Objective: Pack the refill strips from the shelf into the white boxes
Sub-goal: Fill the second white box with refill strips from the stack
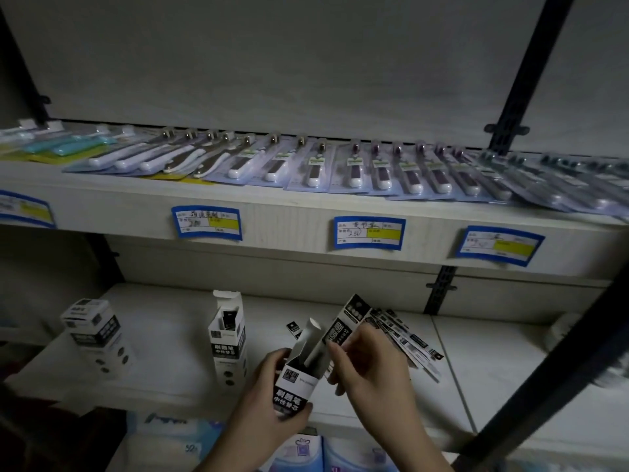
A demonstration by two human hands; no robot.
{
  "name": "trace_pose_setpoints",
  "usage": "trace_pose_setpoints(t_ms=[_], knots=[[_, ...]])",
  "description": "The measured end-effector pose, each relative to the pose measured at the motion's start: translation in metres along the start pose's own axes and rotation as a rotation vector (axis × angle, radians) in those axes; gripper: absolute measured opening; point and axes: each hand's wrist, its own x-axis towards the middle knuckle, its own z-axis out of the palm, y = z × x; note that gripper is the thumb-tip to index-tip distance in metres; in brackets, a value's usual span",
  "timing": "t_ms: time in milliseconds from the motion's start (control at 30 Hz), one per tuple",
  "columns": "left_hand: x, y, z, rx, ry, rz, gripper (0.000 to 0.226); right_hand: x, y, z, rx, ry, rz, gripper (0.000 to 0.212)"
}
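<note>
Left hand (pixel 272 400) grips an open white box (pixel 295 383) above the shelf (pixel 493 369); right hand (pixel 367 362) pinches a refill strip (pixel 342 327) at its mouth. Loose strips (pixel 408 338) lie fanned just right.

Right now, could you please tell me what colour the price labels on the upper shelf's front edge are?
Blue-bordered price labels, white inside with a yellow block, on the upper shelf; clearest in the head view.

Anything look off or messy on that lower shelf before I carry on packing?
Nothing damaged or spilled. The loose refill strips lie fanned in an untidy overlapping pile right of the hands. The middle white box stands with its flap open. The left hand grips a tilted open box while the right hand feeds in a strip.
</note>
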Motion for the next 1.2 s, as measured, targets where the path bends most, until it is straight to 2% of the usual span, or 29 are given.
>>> trace_pose_setpoints(t_ms=[167, 300, 400, 467, 600, 767, 900, 1067, 1200], knots=[[-0.002, 0.000, -0.002, 0.011, 0.039, 0.010, 0.071, 0.008, -0.002, -0.008, -0.094, 0.032, -0.093, 0.028], [-0.002, 0.002, -0.001, -0.006, 0.026, 0.007, 0.074, 0.007, -0.002, 0.002, -0.257, -0.249, -0.152, 0.013], [-0.001, 0.002, -0.001, 0.004, 0.027, 0.015, 0.071, 0.004, 0.002, 0.005, -0.379, -0.353, -0.225, 0.010], [0.000, 0.001, -0.002, -0.003, 0.036, 0.004, 0.071, 0.004, 0.000, 0.003, -0.367, -0.361, -0.253, 0.010], [-0.001, 0.003, -0.003, -0.032, 0.049, -0.003, 0.072, 0.009, 0.001, 0.005, -0.354, -0.317, -0.343, 0.035], [0.002, 0.006, -0.002, -0.001, 0.062, 0.007, 0.073, 0.014, 0.008, 0.009, -0.356, -0.324, -0.294, 0.013], [0.004, 0.006, -0.003, 0.015, 0.052, -0.007, 0.073, 0.015, 0.008, 0.006, -0.314, -0.301, -0.283, 0.007], [0.005, 0.005, 0.000, 0.056, 0.058, 0.015, 0.073, 0.013, 0.012, 0.012, -0.458, -0.452, -0.299, 0.045], [0.006, 0.005, 0.003, 0.018, 0.074, -0.002, 0.070, 0.011, 0.022, 0.025, -0.517, -0.440, -0.308, 0.043]])
